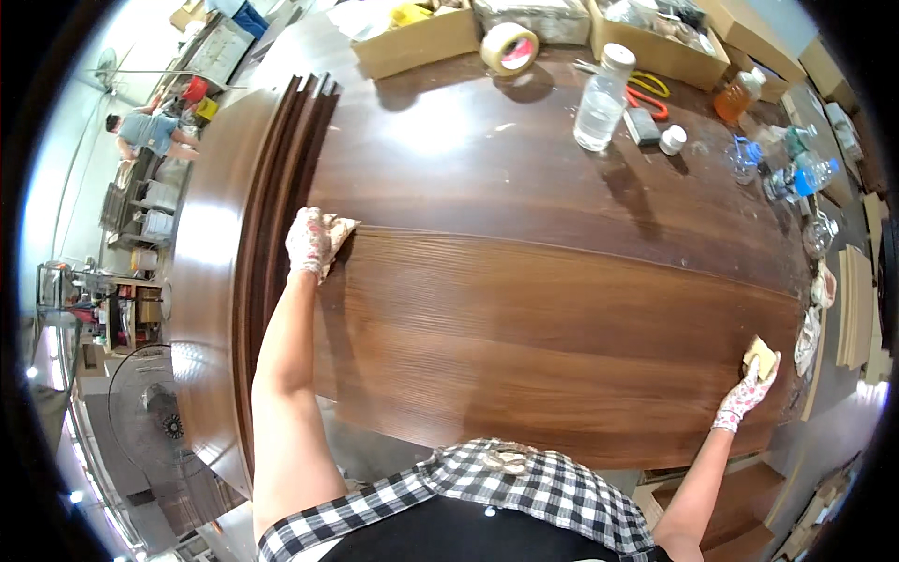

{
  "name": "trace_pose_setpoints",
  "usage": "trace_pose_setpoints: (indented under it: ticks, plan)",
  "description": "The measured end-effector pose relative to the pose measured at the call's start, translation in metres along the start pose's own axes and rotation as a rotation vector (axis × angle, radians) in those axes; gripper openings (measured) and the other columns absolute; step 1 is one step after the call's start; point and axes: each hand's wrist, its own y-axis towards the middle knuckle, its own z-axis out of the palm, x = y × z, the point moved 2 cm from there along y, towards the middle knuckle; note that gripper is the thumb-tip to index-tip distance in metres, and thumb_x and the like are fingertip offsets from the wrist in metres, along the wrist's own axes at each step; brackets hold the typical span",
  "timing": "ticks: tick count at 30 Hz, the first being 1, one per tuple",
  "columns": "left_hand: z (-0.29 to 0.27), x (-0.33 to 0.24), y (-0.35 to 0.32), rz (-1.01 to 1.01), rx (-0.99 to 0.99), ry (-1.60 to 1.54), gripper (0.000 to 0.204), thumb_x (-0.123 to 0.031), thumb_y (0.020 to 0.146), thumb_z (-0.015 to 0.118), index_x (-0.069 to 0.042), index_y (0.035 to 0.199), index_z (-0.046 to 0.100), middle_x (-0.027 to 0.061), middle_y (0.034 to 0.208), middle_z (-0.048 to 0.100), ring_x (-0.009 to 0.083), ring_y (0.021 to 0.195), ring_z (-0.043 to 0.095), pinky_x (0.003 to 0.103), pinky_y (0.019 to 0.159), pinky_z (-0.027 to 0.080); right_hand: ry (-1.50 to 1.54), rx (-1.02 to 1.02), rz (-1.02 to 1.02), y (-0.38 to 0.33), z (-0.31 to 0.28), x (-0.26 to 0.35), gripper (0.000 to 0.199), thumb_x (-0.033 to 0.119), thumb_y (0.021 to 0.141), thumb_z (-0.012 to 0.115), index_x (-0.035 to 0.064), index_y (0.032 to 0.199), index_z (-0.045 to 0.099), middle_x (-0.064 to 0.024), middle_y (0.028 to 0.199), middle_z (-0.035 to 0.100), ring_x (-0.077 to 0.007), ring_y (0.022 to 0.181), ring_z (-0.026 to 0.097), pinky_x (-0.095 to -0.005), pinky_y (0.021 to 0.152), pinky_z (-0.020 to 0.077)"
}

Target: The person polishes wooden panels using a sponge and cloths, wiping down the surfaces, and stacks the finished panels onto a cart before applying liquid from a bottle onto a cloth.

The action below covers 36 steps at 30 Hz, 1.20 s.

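A long brown wood-grain panel (552, 328) lies across the table before me. My left hand (306, 242), in a white patterned glove, grips a crumpled pale cloth (339, 232) at the panel's far left corner. Out at the panel's right end, my right hand (744, 398) wears a matching glove and closes on a yellowish sponge (759, 357), which rests against the panel. Both arms are spread wide. Just left of my left hand stands a stack of glossy dark brown panels (220, 211).
Behind the panel, the brown tabletop (440, 178) carries a tape roll (509, 49), a clear bottle (601, 103), red-handled scissors (648, 103) and cardboard boxes (417, 45). Several plastic bottles (815, 176) line the right edge. A floor fan (159, 412) and another person (150, 134) are at left.
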Motion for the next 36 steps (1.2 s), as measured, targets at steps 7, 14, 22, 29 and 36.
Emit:
trace_pose_setpoints:
  ticks: [7,14,22,29,36]
  plan:
    - [-0.085,-0.107,-0.018,-0.088,-0.030,-1.233,0.019,-0.023,0.090,0.058,-0.006,0.086,0.064,0.0036,0.084,0.064,0.0152,0.071,0.060,0.031,0.066,0.051,-0.017,0.019,-0.020,0.010,-0.006,-0.018,0.052,0.021,0.089,0.062,0.0083,0.136,0.043,-0.0117,0.132,0.046,-0.0221,0.115,0.048,-0.0340,0.098,0.0403]
    - [-0.096,-0.214,-0.070,0.468,0.445,-0.233,0.021,-0.038,0.069,0.067,-0.018,0.076,0.069,0.0065,0.081,0.067,0.0269,0.086,0.064,0.041,0.077,0.050,-0.030,0.035,0.003,0.001,-0.007,-0.015,0.052,0.020,0.089,0.062,0.0058,0.135,0.043,-0.0124,0.131,0.046,-0.0224,0.115,0.049,-0.0343,0.098,0.0406]
    - [-0.066,-0.071,-0.016,0.113,-0.351,-0.547,0.019,-0.020,0.087,0.061,-0.004,0.095,0.067,0.0138,0.085,0.068,0.0230,0.078,0.065,0.034,0.076,0.052,0.130,0.069,-0.104,-0.013,0.018,0.024,0.046,0.013,0.087,0.062,0.0014,0.129,0.046,-0.0082,0.125,0.050,-0.0197,0.114,0.049,-0.0330,0.098,0.0422]
    - [-0.019,-0.290,-0.106,0.809,-0.090,-0.377,0.035,-0.017,0.084,0.058,-0.011,0.118,0.058,0.0124,0.123,0.055,0.0338,0.117,0.047,0.047,0.097,0.036,0.129,0.068,0.027,-0.021,-0.002,0.017,0.052,0.009,0.083,0.067,0.0043,0.130,0.045,-0.0066,0.122,0.053,-0.0172,0.112,0.051,-0.0303,0.097,0.0422]
    - [-0.027,-0.410,-0.124,0.979,-0.140,-0.437,0.038,-0.015,0.081,0.058,-0.013,0.119,0.057,0.0084,0.125,0.052,0.0309,0.117,0.046,0.044,0.096,0.037,0.004,-0.096,0.138,-0.158,-0.095,0.045,0.061,0.009,0.077,0.073,0.0041,0.131,0.046,-0.0091,0.118,0.056,-0.0163,0.108,0.055,-0.0290,0.094,0.0445]
